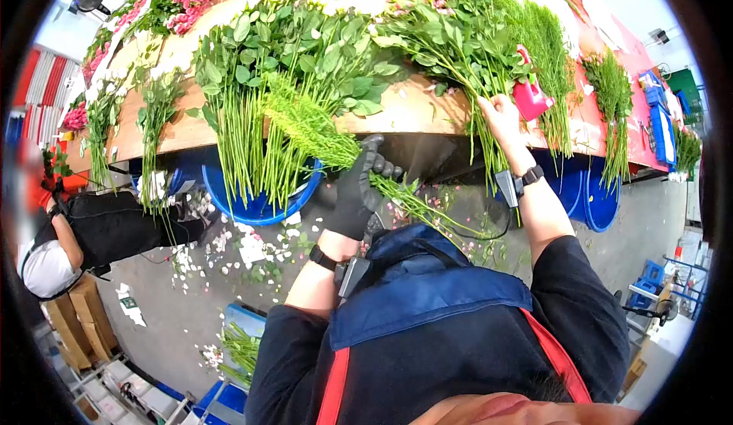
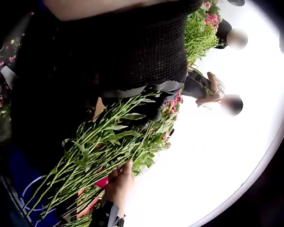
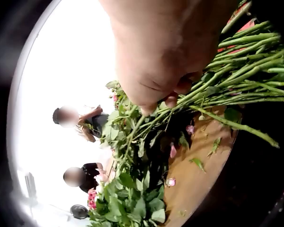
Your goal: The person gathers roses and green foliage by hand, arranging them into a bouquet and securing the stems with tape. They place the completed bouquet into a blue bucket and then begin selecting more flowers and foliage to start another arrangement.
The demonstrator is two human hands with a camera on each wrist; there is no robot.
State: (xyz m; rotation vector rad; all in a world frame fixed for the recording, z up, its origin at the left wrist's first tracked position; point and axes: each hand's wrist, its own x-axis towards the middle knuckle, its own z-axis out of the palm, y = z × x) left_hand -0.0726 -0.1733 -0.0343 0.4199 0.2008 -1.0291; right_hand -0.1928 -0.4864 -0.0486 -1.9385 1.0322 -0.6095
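Note:
My left hand, in a black glove, grips a bunch of feathery light-green foliage; its stems run down to the right towards my apron. The bare right hand pinches stems of the pink-rose bunch at the table's front edge. In the right wrist view the curled fingers of this hand are on green stems, the fingertips partly hidden. The dark glove fills the top of the left wrist view, with the right hand below it at the stems.
White-rose bunches lie left on the wooden table, stems over its edge. Beneath stand blue tubs. A pink object and more foliage are at right. Another person is at left; petals litter the floor.

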